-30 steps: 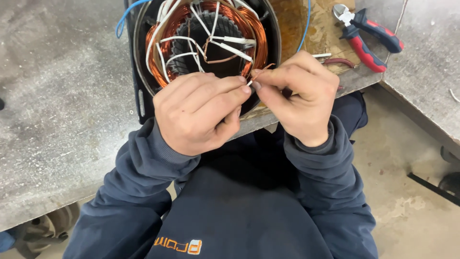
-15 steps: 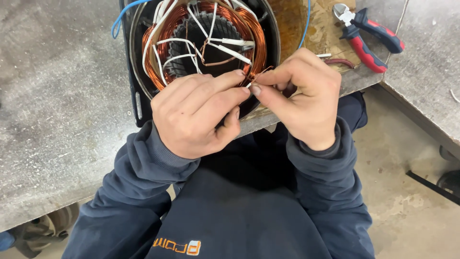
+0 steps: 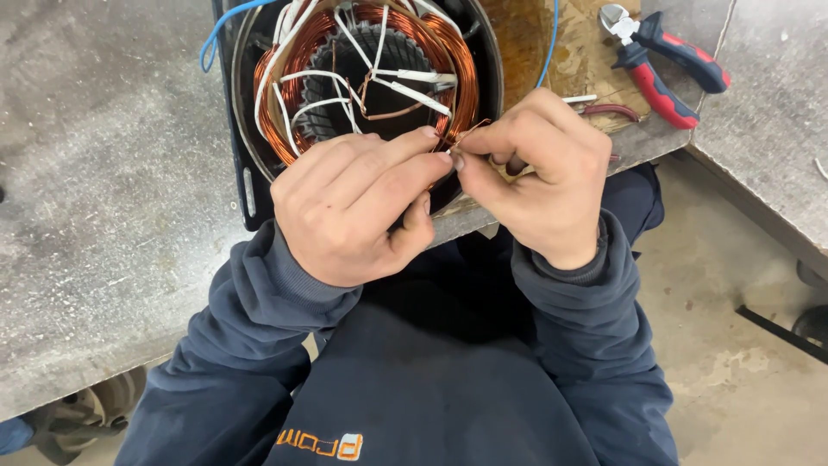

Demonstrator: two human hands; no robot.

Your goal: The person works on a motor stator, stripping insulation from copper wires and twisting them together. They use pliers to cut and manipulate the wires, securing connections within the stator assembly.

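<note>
A round motor stator [image 3: 371, 78] stands on the grey workbench [image 3: 103, 173], with copper windings and white sleeved leads looped across its dark core. My left hand [image 3: 354, 207] and my right hand [image 3: 539, 173] meet at its front right rim. Both pinch the same thin copper wire end [image 3: 461, 138] between thumb and fingertips, fingers touching each other. The wire itself is mostly hidden by my fingers.
Red-and-blue handled cutting pliers [image 3: 660, 60] lie on a wooden board [image 3: 552, 52] at the upper right. A blue wire [image 3: 216, 34] trails off the stator's upper left. The bench edge runs below my forearms; concrete floor shows at right.
Both hands stay pinched together at the stator rim, shifting only slightly; the fingers work the wire a little.
</note>
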